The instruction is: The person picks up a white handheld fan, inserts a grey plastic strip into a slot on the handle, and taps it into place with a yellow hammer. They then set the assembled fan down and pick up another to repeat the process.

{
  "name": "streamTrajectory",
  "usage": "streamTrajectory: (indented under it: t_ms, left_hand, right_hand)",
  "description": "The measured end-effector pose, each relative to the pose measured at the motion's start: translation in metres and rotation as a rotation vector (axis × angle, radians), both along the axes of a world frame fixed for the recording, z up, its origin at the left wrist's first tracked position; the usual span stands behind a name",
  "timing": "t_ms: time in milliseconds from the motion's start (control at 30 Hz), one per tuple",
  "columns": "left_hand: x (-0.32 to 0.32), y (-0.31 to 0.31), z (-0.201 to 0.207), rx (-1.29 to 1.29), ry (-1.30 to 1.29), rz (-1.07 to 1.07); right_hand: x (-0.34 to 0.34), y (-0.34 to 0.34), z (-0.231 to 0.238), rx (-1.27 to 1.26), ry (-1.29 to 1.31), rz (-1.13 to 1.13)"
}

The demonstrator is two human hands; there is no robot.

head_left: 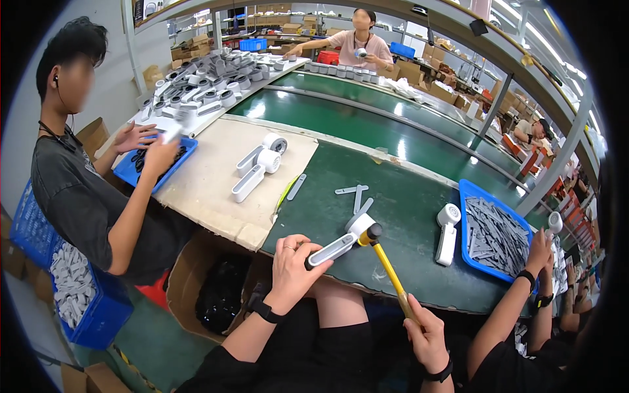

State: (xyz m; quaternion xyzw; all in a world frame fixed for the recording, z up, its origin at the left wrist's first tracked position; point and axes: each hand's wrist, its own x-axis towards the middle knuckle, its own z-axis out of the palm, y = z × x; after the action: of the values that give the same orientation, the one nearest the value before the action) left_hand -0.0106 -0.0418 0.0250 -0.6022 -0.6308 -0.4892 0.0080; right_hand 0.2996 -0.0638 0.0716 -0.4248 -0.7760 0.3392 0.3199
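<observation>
Centrally, at the near edge of a green worktop (409, 229), a person's left hand (293, 267) is curled around the handle end of a white handheld device (334, 249) with a pale grey strip along its handle. The device lies at a slant, its round head on the far right. The right hand (427, 333) is closed around the shaft of a yellow-handled hammer (390, 267); its black head is at the device's round head, though whether they touch cannot be told. Just beyond lie loose grey strips (358, 198). To the right, another white device (447, 237) rests beside a blue tray (464, 226) heaped with more strips. On the left, two white devices (249, 183) lie on a cardboard sheet (203, 196), near a co-worker (78, 177) in dark clothes.
</observation>
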Motion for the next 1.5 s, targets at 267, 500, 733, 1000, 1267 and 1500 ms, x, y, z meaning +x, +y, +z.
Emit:
streamTrajectory:
  t_ms: [267,500,733,1000,1267,1500]
  left_hand:
    - [-0.007,0.016,-0.020,0.046,-0.171,-0.138]
    - [-0.006,0.016,-0.027,0.048,-0.171,-0.123]
    - [-0.007,0.019,-0.031,0.073,-0.129,-0.078]
    - [-0.005,0.019,-0.041,0.095,-0.045,-0.006]
    - [-0.006,0.015,-0.034,0.057,-0.100,-0.040]
    - [-0.006,0.015,-0.025,-0.019,-0.070,-0.050]
  right_hand:
    - [-0.030,0.008,0.013,0.199,-0.240,0.103]
    - [-0.033,0.003,0.017,0.156,-0.188,0.076]
    - [-0.039,0.003,0.018,0.198,-0.118,0.143]
    - [-0.045,-0.005,0.019,0.120,-0.149,0.211]
    - [-0.030,0.004,0.009,0.180,-0.055,0.037]
    - [-0.025,0.015,0.007,0.187,-0.093,-0.002]
